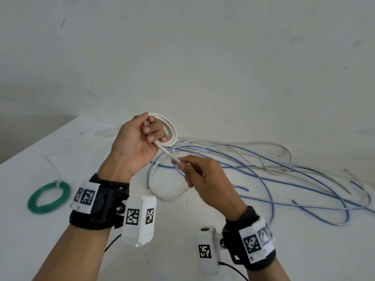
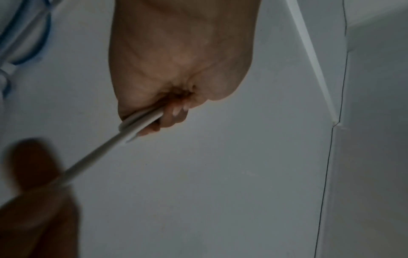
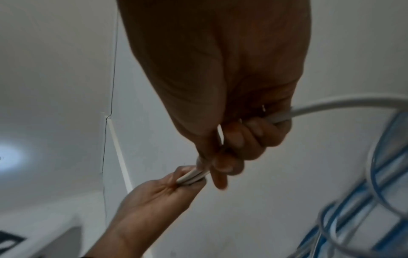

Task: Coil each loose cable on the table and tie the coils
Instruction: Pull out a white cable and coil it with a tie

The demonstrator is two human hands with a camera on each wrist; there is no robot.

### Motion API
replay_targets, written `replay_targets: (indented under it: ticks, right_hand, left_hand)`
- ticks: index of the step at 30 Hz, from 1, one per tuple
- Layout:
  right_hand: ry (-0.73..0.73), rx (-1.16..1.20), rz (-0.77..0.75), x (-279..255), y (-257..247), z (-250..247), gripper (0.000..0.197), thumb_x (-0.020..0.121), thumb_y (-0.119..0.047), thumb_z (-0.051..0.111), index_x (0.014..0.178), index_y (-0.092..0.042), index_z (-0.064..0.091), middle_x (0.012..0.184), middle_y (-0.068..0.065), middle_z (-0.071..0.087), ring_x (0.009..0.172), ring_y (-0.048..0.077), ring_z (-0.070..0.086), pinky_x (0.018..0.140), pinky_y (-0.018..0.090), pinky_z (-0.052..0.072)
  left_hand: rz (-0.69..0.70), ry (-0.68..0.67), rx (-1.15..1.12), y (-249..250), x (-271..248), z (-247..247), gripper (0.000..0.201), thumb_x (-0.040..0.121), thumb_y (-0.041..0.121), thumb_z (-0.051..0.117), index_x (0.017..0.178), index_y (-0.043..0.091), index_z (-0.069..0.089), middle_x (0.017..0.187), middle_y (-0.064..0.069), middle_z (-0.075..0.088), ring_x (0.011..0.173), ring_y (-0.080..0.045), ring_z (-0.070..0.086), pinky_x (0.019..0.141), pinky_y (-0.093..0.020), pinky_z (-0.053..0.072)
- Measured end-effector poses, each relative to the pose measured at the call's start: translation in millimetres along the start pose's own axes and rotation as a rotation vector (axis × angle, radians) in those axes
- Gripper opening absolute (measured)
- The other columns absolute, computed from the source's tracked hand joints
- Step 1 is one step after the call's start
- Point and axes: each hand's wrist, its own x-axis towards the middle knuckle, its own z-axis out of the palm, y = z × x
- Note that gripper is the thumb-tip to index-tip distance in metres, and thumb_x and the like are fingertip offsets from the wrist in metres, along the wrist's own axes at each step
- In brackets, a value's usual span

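Note:
My left hand (image 1: 149,131) is raised above the table and grips a small coil of white cable (image 1: 171,129), two or three loops wide. A straight run of that white cable (image 1: 166,152) leads down to my right hand (image 1: 179,164), which pinches it between thumb and fingers. In the left wrist view the left hand's fingers (image 2: 174,115) curl round the white cable (image 2: 141,122). The right wrist view has my right hand's fingers (image 3: 240,139) closed on the white cable (image 3: 331,104), which trails off to the right. The cable's loose remainder (image 1: 172,196) lies looped on the table.
A tangle of blue-striped clear cables (image 1: 284,175) spreads over the table's right half, with thin white zip ties (image 1: 269,169) among them. A coiled green cable (image 1: 49,196), bound by a zip tie, lies at the left. The white table (image 1: 60,142) meets a white wall behind.

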Motion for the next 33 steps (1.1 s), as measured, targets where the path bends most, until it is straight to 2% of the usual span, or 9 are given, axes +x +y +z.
replay_targets:
  ticks: [3, 9, 13, 16, 19, 23, 27, 30, 33]
  right_hand:
    - [-0.012, -0.194, 0.137, 1, 8, -12, 0.030, 0.101, -0.046, 0.054, 0.086, -0.027, 0.071, 0.062, -0.002, 0.063, 0.064, 0.017, 0.056, 0.068, 0.039, 0.050]
    - [0.082, -0.535, 0.414, 0, 23, -32, 0.070, 0.081, -0.085, 0.043, 0.073, -0.019, 0.065, 0.074, -0.002, 0.069, 0.077, 0.023, 0.065, 0.074, 0.036, 0.053]
    - [0.056, -0.690, 0.461, -5, 23, -36, 0.060, 0.088, -0.077, 0.045, 0.082, -0.020, 0.062, 0.083, -0.002, 0.070, 0.084, 0.024, 0.065, 0.065, 0.032, 0.041]
    - [0.064, -0.718, 0.482, -4, 22, -37, 0.048, 0.096, -0.066, 0.046, 0.091, -0.021, 0.061, 0.092, 0.000, 0.069, 0.094, 0.027, 0.064, 0.069, 0.034, 0.039]
    - [0.104, -0.649, 0.448, -4, 17, -35, 0.037, 0.103, -0.052, 0.045, 0.097, -0.018, 0.057, 0.096, 0.000, 0.064, 0.097, 0.030, 0.061, 0.071, 0.036, 0.037]
    - [0.192, -0.190, 0.341, -3, 14, -31, 0.029, 0.105, -0.029, 0.048, 0.092, -0.005, 0.056, 0.084, 0.008, 0.061, 0.085, 0.034, 0.058, 0.076, 0.047, 0.048]
    - [0.264, 0.070, 0.308, 0, 1, -29, 0.049, 0.097, -0.039, 0.042, 0.093, 0.008, 0.055, 0.075, 0.008, 0.050, 0.071, 0.027, 0.045, 0.075, 0.058, 0.048]
    - [0.317, 0.147, 0.268, 3, -5, -20, 0.038, 0.103, -0.032, 0.041, 0.086, -0.001, 0.056, 0.069, -0.006, 0.054, 0.067, 0.015, 0.047, 0.070, 0.051, 0.046]
    - [0.365, 0.137, 0.161, 0, -14, -9, 0.033, 0.109, -0.022, 0.037, 0.081, -0.011, 0.050, 0.068, -0.014, 0.060, 0.066, 0.008, 0.053, 0.067, 0.032, 0.043]
  left_hand:
    - [-0.032, -0.049, 0.042, 4, -2, 1, 0.037, 0.106, 0.027, 0.032, 0.073, 0.018, 0.044, 0.053, 0.008, 0.026, 0.042, -0.008, 0.024, 0.054, -0.025, 0.034]
    - [-0.139, -0.163, 0.279, -2, -4, 3, 0.041, 0.107, 0.034, 0.031, 0.072, 0.017, 0.045, 0.050, 0.009, 0.025, 0.039, -0.007, 0.023, 0.048, -0.024, 0.036]
    - [-0.184, -0.283, 0.585, -18, -11, 13, 0.038, 0.107, 0.035, 0.030, 0.077, 0.016, 0.042, 0.052, 0.009, 0.024, 0.042, -0.007, 0.020, 0.055, -0.027, 0.032]
    - [-0.180, -0.349, 0.868, -29, -17, 20, 0.037, 0.110, 0.030, 0.028, 0.080, 0.014, 0.040, 0.056, 0.007, 0.027, 0.048, -0.009, 0.020, 0.060, -0.030, 0.025]
    - [-0.145, -0.329, 1.107, -40, -21, 24, 0.038, 0.110, 0.034, 0.029, 0.083, 0.010, 0.039, 0.064, 0.002, 0.029, 0.054, -0.011, 0.026, 0.062, -0.030, 0.025]
    - [-0.102, -0.309, 1.266, -56, -20, 21, 0.042, 0.108, 0.048, 0.032, 0.076, 0.021, 0.038, 0.067, 0.010, 0.038, 0.063, -0.011, 0.036, 0.068, -0.029, 0.034]
    - [0.018, -0.249, 1.274, -68, -21, 26, 0.039, 0.108, 0.048, 0.031, 0.076, 0.026, 0.040, 0.069, 0.011, 0.042, 0.060, -0.006, 0.040, 0.070, -0.029, 0.035]
    - [0.117, -0.227, 1.288, -74, -25, 31, 0.038, 0.109, 0.044, 0.029, 0.079, 0.022, 0.042, 0.072, 0.010, 0.045, 0.062, -0.003, 0.045, 0.071, -0.033, 0.038]
    - [0.150, -0.184, 1.180, -75, -27, 32, 0.042, 0.109, 0.043, 0.031, 0.090, 0.009, 0.048, 0.078, -0.002, 0.054, 0.080, -0.022, 0.056, 0.085, -0.040, 0.046]
